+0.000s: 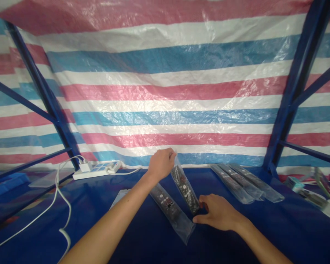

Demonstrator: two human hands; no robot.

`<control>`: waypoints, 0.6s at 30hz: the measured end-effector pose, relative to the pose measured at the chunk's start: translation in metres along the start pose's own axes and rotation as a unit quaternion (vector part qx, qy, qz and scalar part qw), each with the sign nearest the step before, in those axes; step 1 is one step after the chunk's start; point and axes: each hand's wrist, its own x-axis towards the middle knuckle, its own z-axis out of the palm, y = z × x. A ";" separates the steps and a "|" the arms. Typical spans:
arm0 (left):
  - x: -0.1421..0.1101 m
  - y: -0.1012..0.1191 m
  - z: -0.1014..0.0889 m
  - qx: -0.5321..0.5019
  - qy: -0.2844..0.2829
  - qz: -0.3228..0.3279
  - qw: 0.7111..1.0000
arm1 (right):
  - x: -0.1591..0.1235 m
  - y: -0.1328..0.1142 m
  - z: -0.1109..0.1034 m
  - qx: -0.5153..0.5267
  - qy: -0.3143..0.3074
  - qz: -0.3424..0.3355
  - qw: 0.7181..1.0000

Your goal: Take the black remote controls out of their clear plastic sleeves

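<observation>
My left hand (161, 164) pinches the top end of a clear plastic bag with a black remote control (184, 189) inside, holding it tilted above the table. At its lower end, my right hand (216, 212) has thumb and fingers curled around the bottom of the remote. Just left of it, another bagged remote control (167, 205) lies slantwise on the blue table, its loose bag end toward me. My left forearm partly hides a pale flat object (119, 197) whose kind I cannot make out.
Several bagged remotes (236, 181) lie side by side at the right rear. A white power strip (96, 170) with plugs and a white cable (57, 187) is at the left. Blue metal posts (288, 99) and a striped plastic sheet (167, 91) enclose the table. Assorted items (316, 190) sit far right.
</observation>
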 end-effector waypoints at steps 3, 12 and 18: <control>0.000 0.004 -0.009 0.017 0.022 -0.005 1.000 | 0.002 -0.004 0.005 -0.015 0.013 0.003 1.000; -0.002 0.006 -0.022 0.034 0.038 -0.001 0.999 | 0.010 -0.010 0.021 -0.004 0.069 0.009 0.998; -0.005 0.013 -0.033 0.025 0.054 0.027 0.998 | 0.017 -0.008 0.031 0.024 0.069 0.008 0.997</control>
